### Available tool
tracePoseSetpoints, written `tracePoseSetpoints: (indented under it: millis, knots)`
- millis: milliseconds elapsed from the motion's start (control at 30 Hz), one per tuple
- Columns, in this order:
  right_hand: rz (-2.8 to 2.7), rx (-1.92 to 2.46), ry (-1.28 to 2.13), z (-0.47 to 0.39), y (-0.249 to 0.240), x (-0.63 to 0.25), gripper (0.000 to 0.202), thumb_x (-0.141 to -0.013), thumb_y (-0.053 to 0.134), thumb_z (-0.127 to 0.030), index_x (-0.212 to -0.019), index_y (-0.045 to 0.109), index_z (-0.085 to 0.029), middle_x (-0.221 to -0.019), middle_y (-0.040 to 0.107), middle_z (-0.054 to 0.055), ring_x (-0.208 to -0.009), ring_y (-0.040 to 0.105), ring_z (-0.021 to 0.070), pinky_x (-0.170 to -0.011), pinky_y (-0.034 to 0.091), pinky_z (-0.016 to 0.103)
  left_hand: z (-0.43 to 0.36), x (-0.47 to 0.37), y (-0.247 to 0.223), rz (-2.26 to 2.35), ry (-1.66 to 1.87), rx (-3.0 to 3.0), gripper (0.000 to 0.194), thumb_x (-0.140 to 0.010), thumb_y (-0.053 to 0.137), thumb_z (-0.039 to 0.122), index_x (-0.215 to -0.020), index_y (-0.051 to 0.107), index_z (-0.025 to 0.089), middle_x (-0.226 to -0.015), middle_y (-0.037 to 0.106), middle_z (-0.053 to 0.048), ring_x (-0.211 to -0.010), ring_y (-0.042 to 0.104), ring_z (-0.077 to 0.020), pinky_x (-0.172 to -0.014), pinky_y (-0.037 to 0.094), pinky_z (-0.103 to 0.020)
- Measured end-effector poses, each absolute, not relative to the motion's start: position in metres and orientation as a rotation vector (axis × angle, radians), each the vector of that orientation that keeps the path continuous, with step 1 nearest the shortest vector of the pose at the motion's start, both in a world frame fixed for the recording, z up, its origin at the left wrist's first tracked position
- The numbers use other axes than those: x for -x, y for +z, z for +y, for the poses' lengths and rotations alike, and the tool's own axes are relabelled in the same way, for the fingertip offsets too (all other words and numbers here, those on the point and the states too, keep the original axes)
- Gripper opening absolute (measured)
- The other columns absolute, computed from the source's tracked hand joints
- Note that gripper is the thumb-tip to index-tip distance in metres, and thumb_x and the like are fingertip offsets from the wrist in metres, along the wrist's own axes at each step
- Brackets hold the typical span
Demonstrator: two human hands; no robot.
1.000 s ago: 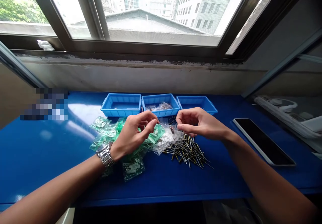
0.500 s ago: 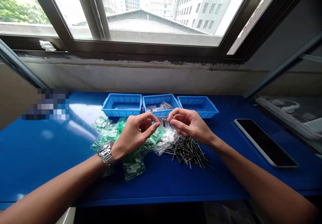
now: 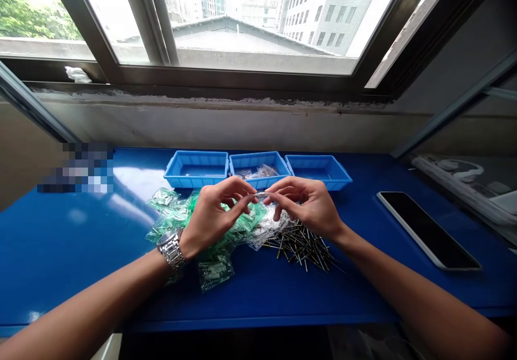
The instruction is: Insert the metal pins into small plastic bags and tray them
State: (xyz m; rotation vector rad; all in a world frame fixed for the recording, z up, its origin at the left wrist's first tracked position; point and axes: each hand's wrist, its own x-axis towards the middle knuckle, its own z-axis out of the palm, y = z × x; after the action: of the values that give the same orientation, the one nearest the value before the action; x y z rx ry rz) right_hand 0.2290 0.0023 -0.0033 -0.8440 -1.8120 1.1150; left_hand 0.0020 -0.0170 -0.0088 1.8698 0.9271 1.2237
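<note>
My left hand [image 3: 218, 209], with a metal watch at the wrist, pinches one end of a small clear plastic bag [image 3: 262, 194]. At the bag's other end is my right hand [image 3: 309, 203], its thumb and fingertips closed on it. What the bag holds is too small to make out. Below the hands lie green plastic packets [image 3: 214, 265], a heap of clear bags [image 3: 269, 222] and a pile of thin metal rods [image 3: 307, 247], some with yellowish ends.
Three blue bins [image 3: 196, 181] stand in a row behind the hands; the middle one [image 3: 260, 177] holds clear bags. A phone [image 3: 428, 230] lies on the blue table [image 3: 81, 263] at the right. A window is behind.
My right hand has moved slightly left and its fingertips have closed on the small bag. The bag now lies flat between both hands; before, it hung upright.
</note>
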Motion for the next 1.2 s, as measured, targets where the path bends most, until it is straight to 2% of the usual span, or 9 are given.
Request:
tracePoseSetpoints:
  millis: [100,200,267,367,767,933,1067,1200]
  knots:
    - [-1.825,0.84,0.972,0.0014,-0.0026,-0.2287,0.015,-0.094,0.074,-0.027,-0.107,0.076,-0.02,-0.102,0.079,0.006,-0.074,0.08,0.0187,-0.05,0.061,0.024,-0.016,-0.0011,-0.0102,0.953,1.292,-1.954,0.013,-0.097,0.068,0.019,-0.11,0.071,0.019,-0.101,0.076,-0.005,-0.082,0.077,-0.015,-0.064,0.065,-0.023]
    - [-1.849,0.829,0.85,-0.0002,-0.0007,-0.2287,0.021,-0.095,0.072,-0.022,-0.115,0.075,-0.022,-0.117,0.078,0.005,-0.086,0.081,0.0195,-0.067,0.068,0.029,-0.0157,-0.0005,-0.0112,0.979,1.335,-2.017,0.021,-0.097,0.067,0.018,-0.117,0.07,0.022,-0.109,0.077,-0.004,-0.092,0.077,-0.0156,-0.075,0.067,-0.027]
    - [-1.868,0.815,0.789,-0.0013,0.0001,-0.2287,0.024,-0.095,0.072,-0.02,-0.118,0.074,-0.024,-0.124,0.077,0.005,-0.09,0.081,0.0197,-0.076,0.07,0.032,-0.0157,-0.0005,-0.011,0.987,1.352,-2.041,0.022,-0.098,0.066,0.018,-0.119,0.069,0.022,-0.113,0.077,-0.004,-0.094,0.076,-0.0154,-0.078,0.066,-0.028]
    - [-1.893,0.803,0.728,-0.0022,0.0001,-0.2288,0.026,-0.095,0.071,-0.019,-0.12,0.074,-0.025,-0.127,0.076,0.004,-0.093,0.08,0.0206,-0.077,0.07,0.034,-0.0155,-0.0008,-0.0103,0.985,1.366,-2.06,0.021,-0.099,0.065,0.019,-0.119,0.069,0.022,-0.116,0.076,-0.004,-0.097,0.076,-0.0157,-0.08,0.066,-0.028]
    - [-1.925,0.834,0.686,-0.0019,-0.0009,-0.2298,0.024,-0.095,0.07,-0.022,-0.119,0.074,-0.025,-0.127,0.076,0.004,-0.087,0.08,0.0203,-0.071,0.069,0.035,-0.0152,0.0001,-0.0106,0.992,1.365,-2.051,0.019,-0.099,0.066,0.018,-0.117,0.07,0.023,-0.115,0.077,-0.003,-0.095,0.075,-0.0144,-0.078,0.063,-0.026]
    - [-1.948,0.849,0.644,-0.0016,-0.0001,-0.2302,0.022,-0.095,0.07,-0.022,-0.116,0.075,-0.023,-0.123,0.078,0.005,-0.093,0.08,0.0219,-0.072,0.068,0.034,-0.0149,0.0009,-0.0105,1.004,1.35,-2.046,0.017,-0.098,0.067,0.019,-0.115,0.071,0.023,-0.111,0.077,-0.003,-0.096,0.074,-0.0153,-0.077,0.063,-0.027]
    - [-1.954,0.855,0.674,-0.0008,0.0004,-0.23,0.019,-0.094,0.072,-0.024,-0.112,0.077,-0.02,-0.113,0.08,0.006,-0.082,0.08,0.0208,-0.064,0.067,0.032,-0.015,0.0008,-0.0102,1.015,1.315,-2.015,0.014,-0.098,0.067,0.021,-0.111,0.072,0.022,-0.107,0.077,-0.003,-0.095,0.074,-0.0158,-0.074,0.063,-0.026]
    - [-1.932,0.848,0.747,0.0001,0.0004,-0.2287,0.011,-0.093,0.075,-0.026,-0.098,0.078,-0.018,-0.09,0.08,0.005,-0.067,0.078,0.0172,-0.056,0.063,0.028,-0.0149,-0.0008,-0.0095,0.99,1.243,-1.931,0.01,-0.098,0.069,0.028,-0.103,0.072,0.019,-0.097,0.075,-0.004,-0.085,0.073,-0.0151,-0.065,0.061,-0.023]
